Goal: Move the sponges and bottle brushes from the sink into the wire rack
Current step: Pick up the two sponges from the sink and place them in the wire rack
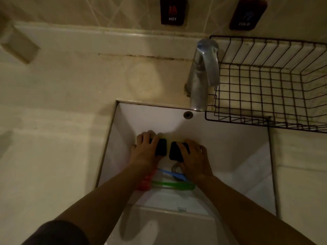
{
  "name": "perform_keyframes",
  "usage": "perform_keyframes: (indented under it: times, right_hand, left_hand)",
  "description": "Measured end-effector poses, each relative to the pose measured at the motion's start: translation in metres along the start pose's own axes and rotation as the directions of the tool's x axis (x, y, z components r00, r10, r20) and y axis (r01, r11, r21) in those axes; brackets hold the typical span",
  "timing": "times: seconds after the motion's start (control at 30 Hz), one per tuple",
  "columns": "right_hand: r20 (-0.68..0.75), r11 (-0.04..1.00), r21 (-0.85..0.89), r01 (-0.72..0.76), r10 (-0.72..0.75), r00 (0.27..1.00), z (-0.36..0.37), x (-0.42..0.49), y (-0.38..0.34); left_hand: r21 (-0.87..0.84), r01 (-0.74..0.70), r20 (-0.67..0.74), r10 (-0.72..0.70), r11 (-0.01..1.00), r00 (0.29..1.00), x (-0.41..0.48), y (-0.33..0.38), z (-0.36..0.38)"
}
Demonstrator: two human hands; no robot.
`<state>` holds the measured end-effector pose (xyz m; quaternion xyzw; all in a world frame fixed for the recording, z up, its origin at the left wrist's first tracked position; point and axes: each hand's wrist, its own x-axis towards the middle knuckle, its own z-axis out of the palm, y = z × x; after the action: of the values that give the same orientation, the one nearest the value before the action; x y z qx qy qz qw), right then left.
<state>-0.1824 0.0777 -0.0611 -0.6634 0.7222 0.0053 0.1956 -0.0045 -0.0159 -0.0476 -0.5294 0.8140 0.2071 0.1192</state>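
Your left hand [147, 147] and right hand [192, 156] each clasp a dark-topped yellow sponge [161, 147] mid-basin in the white sink [221, 138]; the black wire rack [265, 82] holds nothing, and the green-handled brush [173, 185] and blue-handled brush [169, 173] wait.

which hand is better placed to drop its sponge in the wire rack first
Right. The right hand already rests on a sponge, and the wire rack sits on its side beyond the faucet.
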Motion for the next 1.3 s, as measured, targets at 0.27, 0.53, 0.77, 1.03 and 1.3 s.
perform_keyframes:
  times: [0.27,0.53,0.77,1.03,1.3]
  right_hand:
    - [-0.046,0.998,0.048,-0.043,0.045,0.998,0.003,0.006,-0.003]
    - [-0.010,0.978,0.185,-0.100,0.103,0.995,-0.013,0.006,0.001]
    - [-0.127,0.959,0.275,-0.064,0.102,0.987,-0.054,-0.028,0.005]
    - [-0.241,0.942,0.334,-0.041,0.128,0.962,-0.104,-0.070,0.000]
    - [-0.356,0.970,0.243,0.034,0.057,0.933,-0.152,-0.096,-0.005]
  left_hand:
    - [-0.010,0.015,0.035,-0.015,1.000,0.999,0.007,-0.002,0.005]
    - [-0.016,-0.094,-0.078,0.093,0.995,0.993,0.006,0.006,-0.013]
    - [0.037,-0.264,-0.144,0.267,0.964,0.953,-0.007,0.019,-0.053]
    - [-0.010,-0.371,-0.161,0.364,0.929,0.917,-0.039,0.031,-0.089]
    - [0.034,-0.460,-0.209,0.457,0.887,0.865,-0.062,0.048,-0.132]
